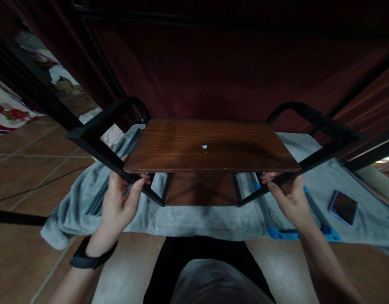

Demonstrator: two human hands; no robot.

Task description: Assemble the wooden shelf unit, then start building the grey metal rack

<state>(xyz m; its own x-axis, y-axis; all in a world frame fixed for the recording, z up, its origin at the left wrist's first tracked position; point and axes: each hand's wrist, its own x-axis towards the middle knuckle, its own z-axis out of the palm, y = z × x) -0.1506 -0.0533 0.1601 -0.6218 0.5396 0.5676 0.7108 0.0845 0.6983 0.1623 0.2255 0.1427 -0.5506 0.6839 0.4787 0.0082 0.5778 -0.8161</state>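
Observation:
A small two-tier shelf stands in front of me, with a brown wood-grain upper board (175,141), a lower board (202,190) and black metal side frames. A small white mark shows on the upper board. My left hand (121,204) is closed around the left side frame (101,150), just under the board's near corner. On the opposite side, my right hand (291,200) grips the right side frame (324,154) at the matching corner. Both thumbs face inward, and some fingertips are hidden behind the frames and the board.
Grey cloth (188,221) lies under the shelf. A phone (344,207) and a blue-cornered flat frame (283,233) rest on it at right. Dark strips (99,200) lie at left. Behind hangs a dark red curtain (213,71). A cable (39,185) crosses the tiled floor.

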